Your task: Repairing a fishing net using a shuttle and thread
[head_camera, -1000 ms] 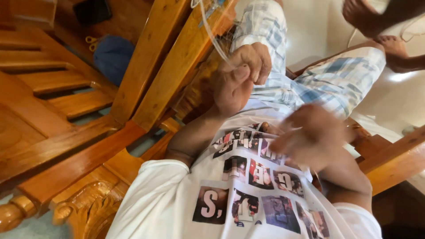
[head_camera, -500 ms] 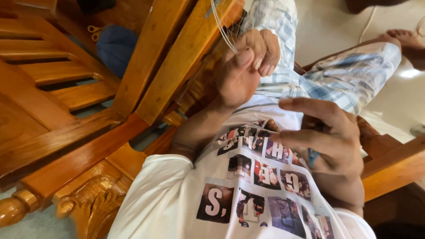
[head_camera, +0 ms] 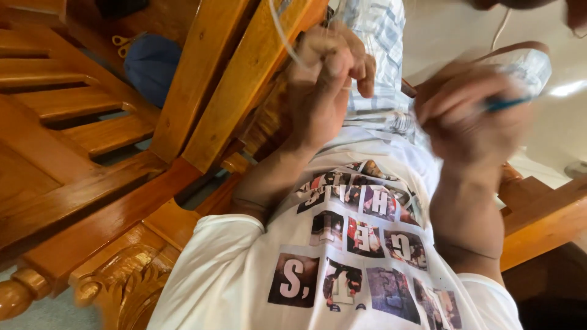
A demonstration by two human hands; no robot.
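My left hand [head_camera: 321,82] is raised over my lap, its fingers pinched on a thin white cord [head_camera: 282,33] that runs up and out of the top of the frame. To its right, blurred by motion, my right hand [head_camera: 468,116] grips a slim blue tool [head_camera: 507,102] that pokes out to the right. Both hands hover above my checked shorts [head_camera: 373,36] and my white T-shirt [head_camera: 342,244] with printed picture squares. The cord between the hands is too blurred to follow.
Slanted wooden chair rails [head_camera: 238,79] run along my left arm, above a carved armrest [head_camera: 116,287]. Wooden slats [head_camera: 67,116] lie at the left. A blue bundle [head_camera: 150,64] with yellow-handled scissors [head_camera: 125,43] sits behind them. Pale floor [head_camera: 452,30] is at the upper right.
My right hand has risen from my chest to the level of my left hand, and the blue tool now shows in it. My left hand stays pinched on the cord.
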